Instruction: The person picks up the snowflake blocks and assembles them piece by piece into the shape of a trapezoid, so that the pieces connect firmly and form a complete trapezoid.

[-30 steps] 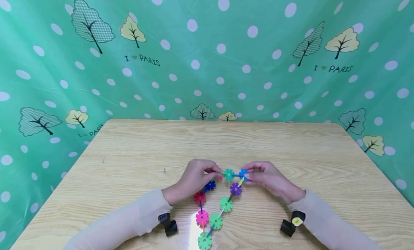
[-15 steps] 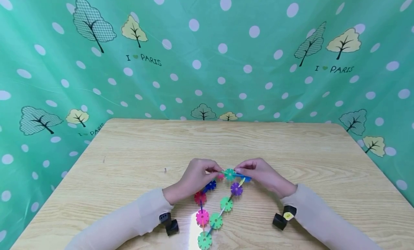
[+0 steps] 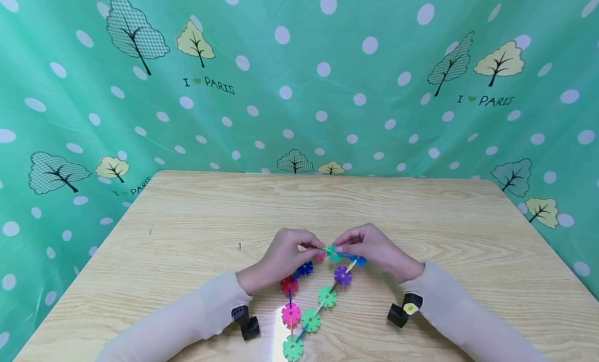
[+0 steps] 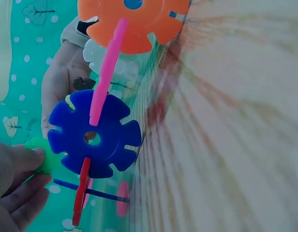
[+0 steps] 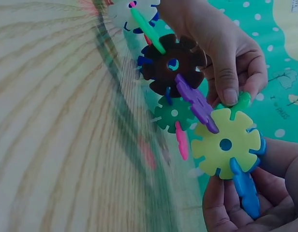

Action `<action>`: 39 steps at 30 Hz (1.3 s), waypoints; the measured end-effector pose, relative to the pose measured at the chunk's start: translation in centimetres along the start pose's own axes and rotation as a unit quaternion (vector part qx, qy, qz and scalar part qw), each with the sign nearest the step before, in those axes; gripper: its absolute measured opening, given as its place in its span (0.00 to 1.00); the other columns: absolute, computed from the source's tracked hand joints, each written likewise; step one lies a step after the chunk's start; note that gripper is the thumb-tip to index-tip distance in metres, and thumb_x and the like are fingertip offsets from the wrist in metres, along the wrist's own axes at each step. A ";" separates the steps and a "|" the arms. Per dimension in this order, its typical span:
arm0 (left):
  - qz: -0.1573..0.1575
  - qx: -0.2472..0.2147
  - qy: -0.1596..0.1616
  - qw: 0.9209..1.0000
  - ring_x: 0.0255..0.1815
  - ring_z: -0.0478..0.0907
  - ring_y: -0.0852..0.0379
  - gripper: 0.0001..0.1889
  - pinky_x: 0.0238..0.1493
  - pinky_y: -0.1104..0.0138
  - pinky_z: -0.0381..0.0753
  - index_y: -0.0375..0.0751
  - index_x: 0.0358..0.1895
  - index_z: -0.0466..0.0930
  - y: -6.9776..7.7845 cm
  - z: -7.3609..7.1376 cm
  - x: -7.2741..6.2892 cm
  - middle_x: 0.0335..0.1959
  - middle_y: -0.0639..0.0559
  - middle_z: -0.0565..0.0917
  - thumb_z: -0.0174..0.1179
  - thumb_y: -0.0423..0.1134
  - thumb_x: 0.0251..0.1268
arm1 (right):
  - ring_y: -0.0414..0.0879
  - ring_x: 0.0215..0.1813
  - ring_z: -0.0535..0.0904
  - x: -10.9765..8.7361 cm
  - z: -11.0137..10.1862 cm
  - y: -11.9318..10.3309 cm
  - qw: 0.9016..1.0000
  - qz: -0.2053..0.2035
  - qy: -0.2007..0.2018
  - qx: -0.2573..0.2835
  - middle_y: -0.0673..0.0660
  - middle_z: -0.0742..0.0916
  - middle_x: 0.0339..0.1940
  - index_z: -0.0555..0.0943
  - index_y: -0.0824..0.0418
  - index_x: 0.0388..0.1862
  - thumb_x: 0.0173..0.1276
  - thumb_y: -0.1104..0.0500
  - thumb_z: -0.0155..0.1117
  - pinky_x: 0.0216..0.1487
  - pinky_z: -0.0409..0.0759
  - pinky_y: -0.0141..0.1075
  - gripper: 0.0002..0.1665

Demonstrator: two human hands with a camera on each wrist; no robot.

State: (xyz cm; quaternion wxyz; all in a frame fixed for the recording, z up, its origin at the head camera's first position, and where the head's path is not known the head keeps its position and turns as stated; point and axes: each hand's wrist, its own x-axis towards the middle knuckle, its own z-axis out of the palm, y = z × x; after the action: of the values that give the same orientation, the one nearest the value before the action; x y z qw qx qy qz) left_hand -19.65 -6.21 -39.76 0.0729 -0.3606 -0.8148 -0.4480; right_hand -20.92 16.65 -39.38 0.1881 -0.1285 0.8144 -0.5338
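Slotted interlocking plastic discs form a looped chain, with a pink disc (image 3: 291, 314), a purple disc (image 3: 343, 275) and a red disc (image 3: 289, 285) among them. My left hand (image 3: 283, 259) pinches a bright green disc (image 4: 46, 155) at the loop's far side. Right beside it, my right hand (image 3: 381, 253) pinches the right edge of a teal-green disc (image 3: 333, 254), which looks tilted. A blue disc (image 3: 359, 260) hangs under the right fingers. The right wrist view shows a yellow disc (image 5: 226, 137) in front of that hand, hiding its fingertips.
The chain's near end, a green disc (image 3: 293, 348), lies by the front edge of the wooden table (image 3: 210, 211). A small dark mark (image 3: 239, 245) shows left of the hands. A green dotted cloth (image 3: 299, 117) hangs behind the table.
My right hand has moved left from the blue disc to the teal-green disc, which has tilted from facing up. My left hand keeps its pinch with little movement.
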 end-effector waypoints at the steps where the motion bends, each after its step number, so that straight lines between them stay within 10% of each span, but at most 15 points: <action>1: 0.003 0.001 0.003 1.000 0.32 0.82 0.65 0.03 0.39 0.76 0.80 0.40 0.31 0.86 -0.1 0.0 0.0 0.30 0.52 0.87 0.66 0.29 0.56 | 0.44 0.37 0.82 0.0 0.0 0.0 1.000 -0.003 0.000 0.000 0.56 0.88 0.34 0.84 0.67 0.41 0.61 0.58 0.68 0.41 0.79 0.34 0.14; 17: -0.009 -0.076 0.009 0.997 0.32 0.83 0.64 0.03 0.36 0.73 0.82 0.38 0.31 0.86 -0.5 0.3 -0.3 0.29 0.49 0.87 0.65 0.27 0.55 | 0.41 0.30 0.78 -0.1 0.6 -0.8 1.000 -0.002 -0.018 0.020 0.52 0.85 0.27 0.81 0.72 0.38 0.61 0.64 0.66 0.34 0.78 0.29 0.11; 39: -0.208 -0.105 -0.123 0.965 0.36 0.80 0.58 0.11 0.39 0.71 0.81 0.34 0.46 0.81 -3.2 -1.9 1.1 0.36 0.49 0.85 0.62 0.34 0.60 | 0.42 0.34 0.80 -1.0 -0.1 1.1 0.998 0.012 -0.039 0.044 0.52 0.85 0.29 0.80 0.72 0.41 0.63 0.62 0.65 0.38 0.80 0.30 0.13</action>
State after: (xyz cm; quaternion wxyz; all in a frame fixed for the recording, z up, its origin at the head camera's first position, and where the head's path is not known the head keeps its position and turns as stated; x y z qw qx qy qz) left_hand -22.95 -8.16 -40.31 -0.1604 -0.2411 -0.8231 -0.4886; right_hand -20.06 17.60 -40.17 0.2320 -0.1311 0.7838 -0.5609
